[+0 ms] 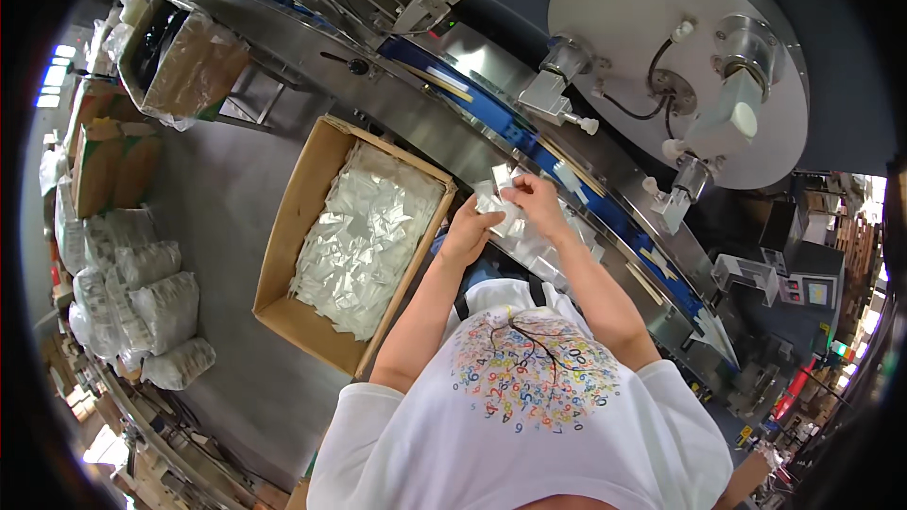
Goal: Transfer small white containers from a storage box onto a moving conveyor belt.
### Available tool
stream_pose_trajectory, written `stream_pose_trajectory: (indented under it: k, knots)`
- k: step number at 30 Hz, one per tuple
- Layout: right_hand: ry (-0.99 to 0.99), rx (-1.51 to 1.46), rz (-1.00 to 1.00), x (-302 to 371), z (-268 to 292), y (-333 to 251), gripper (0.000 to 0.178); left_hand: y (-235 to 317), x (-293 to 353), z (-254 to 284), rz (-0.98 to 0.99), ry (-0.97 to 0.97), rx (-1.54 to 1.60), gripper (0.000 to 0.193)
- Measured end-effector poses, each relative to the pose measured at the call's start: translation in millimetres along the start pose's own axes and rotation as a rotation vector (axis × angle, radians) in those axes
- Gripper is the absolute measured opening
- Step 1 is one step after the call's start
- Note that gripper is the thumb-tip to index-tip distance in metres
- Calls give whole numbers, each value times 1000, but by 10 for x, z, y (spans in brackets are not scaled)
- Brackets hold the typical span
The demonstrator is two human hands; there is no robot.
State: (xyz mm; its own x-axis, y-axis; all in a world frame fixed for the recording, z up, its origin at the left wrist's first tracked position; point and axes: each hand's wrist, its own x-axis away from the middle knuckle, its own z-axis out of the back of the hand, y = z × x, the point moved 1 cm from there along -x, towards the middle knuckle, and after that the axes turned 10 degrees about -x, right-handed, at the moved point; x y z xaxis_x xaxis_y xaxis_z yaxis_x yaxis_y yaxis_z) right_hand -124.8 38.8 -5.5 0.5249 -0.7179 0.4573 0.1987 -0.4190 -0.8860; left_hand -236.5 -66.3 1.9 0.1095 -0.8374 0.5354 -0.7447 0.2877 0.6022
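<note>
Both hands are close together in front of my body, beside the conveyor. My left hand [467, 230] is closed on a few small white sachets [487, 200]. Pinched in the fingers of my right hand [539, 204] is another small white sachet [502, 176], held upright above the others. More loose white sachets [539, 258] lie under and beside my right forearm. To my left stands an open cardboard box [280, 269], heaped with many shiny clear-and-white sachets [364, 236].
A blue conveyor belt [619, 219] carrying thin sticks and sachets runs diagonally past my hands. Over it hangs a large round machine head [624, 0]. Bulging clear bags [161, 307] are piled on the floor at left, below another plastic-lined carton [194, 71].
</note>
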Motion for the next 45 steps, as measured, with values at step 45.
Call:
stream_pose_trajectory:
  k: [45]
  knots:
    - [-111,80,-44,-268,-365,-219,23,481,121,-19,-189,468,-128,28]
